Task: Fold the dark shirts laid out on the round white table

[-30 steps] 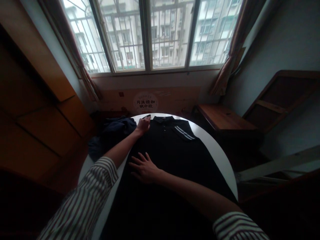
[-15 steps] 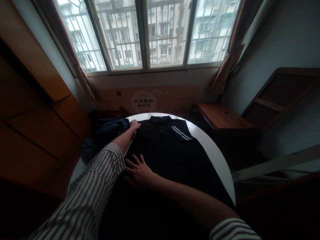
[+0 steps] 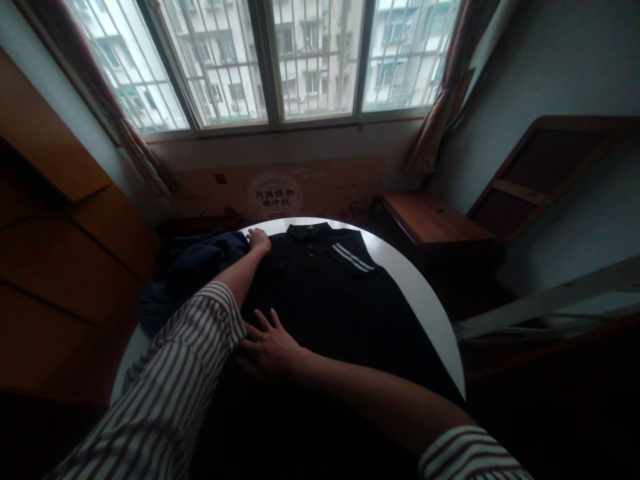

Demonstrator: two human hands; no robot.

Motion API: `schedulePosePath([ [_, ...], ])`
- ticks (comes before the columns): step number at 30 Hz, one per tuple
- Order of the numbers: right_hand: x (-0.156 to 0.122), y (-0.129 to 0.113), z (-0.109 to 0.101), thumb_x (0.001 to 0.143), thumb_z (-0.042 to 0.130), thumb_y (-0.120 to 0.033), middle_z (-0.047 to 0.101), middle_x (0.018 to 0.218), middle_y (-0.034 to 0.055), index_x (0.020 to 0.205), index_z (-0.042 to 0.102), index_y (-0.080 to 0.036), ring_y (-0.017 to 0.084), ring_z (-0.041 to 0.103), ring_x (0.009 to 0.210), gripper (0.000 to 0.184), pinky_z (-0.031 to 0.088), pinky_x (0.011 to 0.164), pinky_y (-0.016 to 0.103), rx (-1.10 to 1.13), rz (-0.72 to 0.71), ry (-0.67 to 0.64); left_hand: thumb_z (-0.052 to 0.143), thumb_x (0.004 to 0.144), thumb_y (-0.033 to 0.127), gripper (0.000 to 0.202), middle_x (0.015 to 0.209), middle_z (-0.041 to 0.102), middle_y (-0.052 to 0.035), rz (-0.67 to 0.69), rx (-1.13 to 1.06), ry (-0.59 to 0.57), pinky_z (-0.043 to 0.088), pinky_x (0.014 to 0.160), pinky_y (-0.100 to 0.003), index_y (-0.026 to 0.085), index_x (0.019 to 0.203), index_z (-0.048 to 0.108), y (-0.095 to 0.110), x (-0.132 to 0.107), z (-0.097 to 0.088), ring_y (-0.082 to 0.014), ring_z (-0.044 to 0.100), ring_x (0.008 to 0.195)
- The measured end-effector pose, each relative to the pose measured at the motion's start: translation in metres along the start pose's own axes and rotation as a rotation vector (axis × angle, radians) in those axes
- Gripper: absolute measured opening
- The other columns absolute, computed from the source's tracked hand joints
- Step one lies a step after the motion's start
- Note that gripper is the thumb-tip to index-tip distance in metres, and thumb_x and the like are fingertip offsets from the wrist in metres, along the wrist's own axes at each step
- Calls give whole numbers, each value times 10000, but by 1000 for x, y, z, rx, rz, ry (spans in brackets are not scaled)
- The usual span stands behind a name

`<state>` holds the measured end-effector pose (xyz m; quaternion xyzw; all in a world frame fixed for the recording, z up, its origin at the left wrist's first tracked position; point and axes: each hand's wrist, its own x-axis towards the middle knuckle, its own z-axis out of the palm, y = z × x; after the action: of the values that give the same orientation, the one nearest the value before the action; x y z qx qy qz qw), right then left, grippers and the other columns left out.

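Note:
A black polo shirt (image 3: 320, 300) lies spread on a round white table (image 3: 425, 293), its collar at the far end. Two white stripes cross the folded-in sleeve on its right. My left hand (image 3: 259, 241) rests at the shirt's far left shoulder edge, fingers apart and partly hard to see. Flat on the left middle of the shirt is my right hand (image 3: 273, 348), fingers spread. The lower part of the shirt fades into shadow.
A crumpled dark blue garment (image 3: 195, 257) lies on the table's left side, beside my left forearm. Beyond the table stand a low wooden table (image 3: 435, 220) at right and orange-brown cabinets (image 3: 105, 247) at left. A barred window (image 3: 310, 60) is ahead.
The view has shifted slightly, so everything sits a little further left and higher. The left hand's fingers have moved from pointing right to reaching leftward. The right hand stays flat on the shirt.

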<state>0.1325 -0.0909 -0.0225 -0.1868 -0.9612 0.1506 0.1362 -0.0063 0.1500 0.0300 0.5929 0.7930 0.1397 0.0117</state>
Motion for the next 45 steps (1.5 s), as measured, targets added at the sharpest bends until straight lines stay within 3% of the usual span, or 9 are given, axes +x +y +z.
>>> schedulePosePath([
  [8, -7, -6, -4, 986, 338, -610, 267, 1613, 122, 1520, 356, -229, 435, 141, 1473, 656, 135, 1126, 717, -1, -5, -19, 253, 1001, 509, 662, 1626, 190, -163, 253, 29, -266, 142, 1186, -582, 127, 1539, 304, 8, -14, 54, -329, 155, 1501],
  [14, -9, -15, -8, 962, 375, -651, 224, 1626, 134, 1528, 347, -237, 412, 100, 1489, 702, 104, 1145, 690, 7, -16, -80, 211, 1004, 451, 639, 1631, 164, -144, 247, 12, -303, 125, 1176, -620, 132, 1554, 277, 5, 2, 45, -337, 128, 1503],
  [18, -22, -31, -29, 943, 512, -559, 345, 1572, 151, 1454, 451, -207, 410, 296, 1427, 624, 279, 1105, 662, 47, -80, -140, 225, 1020, 396, 579, 1618, 235, -144, 304, -25, -206, 184, 1176, -599, 145, 1533, 325, 14, -16, 28, -329, 161, 1499],
  [23, -117, -52, -76, 959, 558, -340, 620, 1297, 117, 1256, 597, -178, 245, 571, 1191, 340, 450, 1040, 422, 69, -52, -34, 425, 986, 288, 401, 1404, 532, -156, 807, -228, -140, 377, 1136, -415, 128, 1330, 554, -19, -124, -12, -243, 496, 1309],
  [27, -235, -46, -77, 972, 506, -363, 648, 1112, 132, 1122, 666, -193, 269, 622, 1046, 277, 532, 901, 443, -166, 483, 377, 463, 996, 270, 290, 1253, 612, -105, 970, -313, -279, 506, 1018, -395, 211, 1231, 622, -85, -272, -56, -207, 603, 1138],
  [31, -326, -38, -54, 854, 558, -661, 621, 1041, 135, 1185, 627, -202, 306, 653, 925, 570, 564, 803, 474, -174, 1017, 631, 659, 890, 364, 517, 1305, 600, -122, 993, -266, -361, 569, 945, -423, 254, 1380, 539, -144, -380, -75, -270, 583, 1186],
  [35, -346, -42, -39, 733, 671, -702, 679, 1048, 109, 1403, 406, -249, 315, 687, 982, 852, 580, 811, 448, 385, 1261, 710, 619, 914, 281, 544, 1395, 569, -124, 1036, -128, -179, 568, 974, -433, 241, 1441, 488, -175, -415, -69, -289, 553, 1265],
  [39, -325, -49, -36, 672, 790, -614, 723, 1007, 90, 1433, 266, -263, 296, 710, 958, 989, 588, 815, 431, 948, 1167, 834, 451, 879, 35, 587, 1371, 600, -100, 1116, -71, -90, 570, 972, -350, 225, 1432, 498, -188, -420, -67, -240, 587, 1239],
  [45, -320, -49, -38, 627, 842, -565, 688, 1113, 94, 1178, 476, -256, 277, 697, 985, 729, 591, 801, 376, 903, 1147, 950, 387, 846, 3, 594, 1164, 701, -81, 1025, -151, 46, 606, 874, -297, 202, 1390, 515, -201, -419, -69, -197, 677, 1052],
])
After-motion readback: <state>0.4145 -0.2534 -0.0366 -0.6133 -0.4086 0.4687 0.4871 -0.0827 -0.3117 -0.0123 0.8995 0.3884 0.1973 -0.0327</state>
